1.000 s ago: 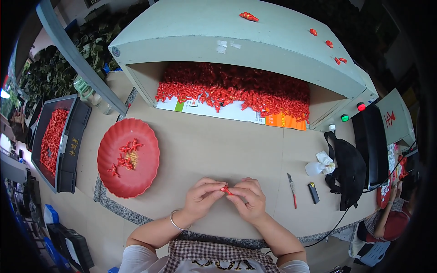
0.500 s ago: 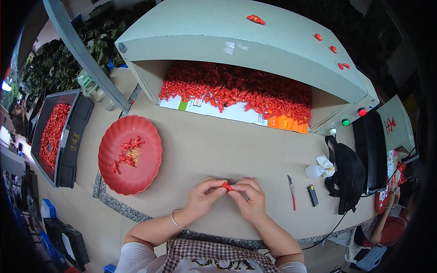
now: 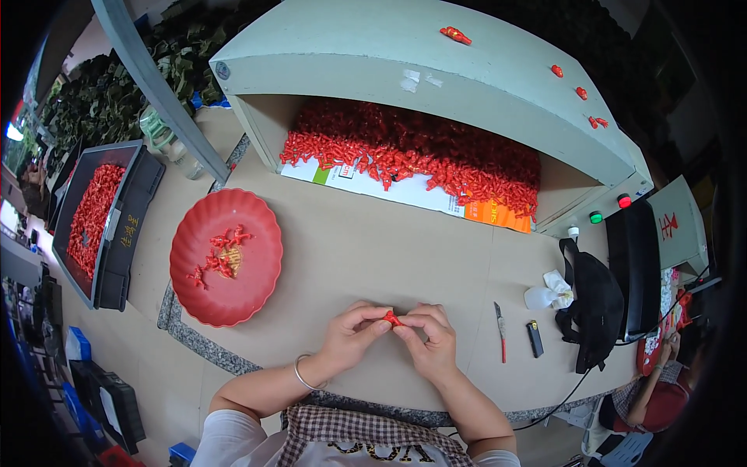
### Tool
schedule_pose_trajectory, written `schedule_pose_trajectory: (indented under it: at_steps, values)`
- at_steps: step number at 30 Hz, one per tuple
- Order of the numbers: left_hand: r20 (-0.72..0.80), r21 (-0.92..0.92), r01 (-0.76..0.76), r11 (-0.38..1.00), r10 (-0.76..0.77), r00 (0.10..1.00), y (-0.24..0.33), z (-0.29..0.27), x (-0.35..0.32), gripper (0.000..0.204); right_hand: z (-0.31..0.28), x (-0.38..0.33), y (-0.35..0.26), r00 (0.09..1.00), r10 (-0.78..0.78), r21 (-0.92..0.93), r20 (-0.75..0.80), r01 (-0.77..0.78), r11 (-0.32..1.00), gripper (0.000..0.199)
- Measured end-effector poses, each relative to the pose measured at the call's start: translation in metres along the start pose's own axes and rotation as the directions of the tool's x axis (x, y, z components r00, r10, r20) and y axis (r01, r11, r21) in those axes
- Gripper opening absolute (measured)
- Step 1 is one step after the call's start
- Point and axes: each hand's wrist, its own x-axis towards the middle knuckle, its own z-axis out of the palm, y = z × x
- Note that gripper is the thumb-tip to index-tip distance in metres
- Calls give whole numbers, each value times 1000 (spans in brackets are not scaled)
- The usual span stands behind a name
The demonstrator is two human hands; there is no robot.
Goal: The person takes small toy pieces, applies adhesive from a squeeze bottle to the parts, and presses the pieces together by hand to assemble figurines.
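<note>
Left hand (image 3: 352,336) and right hand (image 3: 429,342) together pinch a small red plastic piece (image 3: 391,317); round red plastic plate (image 3: 261,233) sits far left.

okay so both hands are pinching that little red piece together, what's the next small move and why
Probably carry the small red piece left and drop it on the red plate. Both the left hand and right hand pinch it at the fingertips over the cardboard-covered table, and a few similar red pieces already lie on that plate.

small red plastic piece (image 3: 391,317), pinched between fingertips of both hands, above table
</note>
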Motion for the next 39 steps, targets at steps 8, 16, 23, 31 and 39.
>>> schedule_pose_trajectory:
  at_steps: [8,16,23,31,39]
  values:
    - [49,149,-96,984,90,995,6,-4,-3,21,-3,2,-5,985,-175,-84,-5,174,981,15]
    - [77,144,-204,968,195,978,6,-2,-3,21,-5,-1,-5,975,-220,-118,-2,218,969,14]
    - [74,157,-240,958,231,970,7,-1,-4,22,-5,-2,-4,973,-233,-127,0,231,965,15]
    - [23,-17,-57,998,57,998,2,2,-2,20,-1,2,-2,996,-86,-60,-3,85,995,13]
    - [7,-29,23,999,-23,1000,2,3,-1,20,0,3,-2,1000,30,-35,1,-30,999,12]
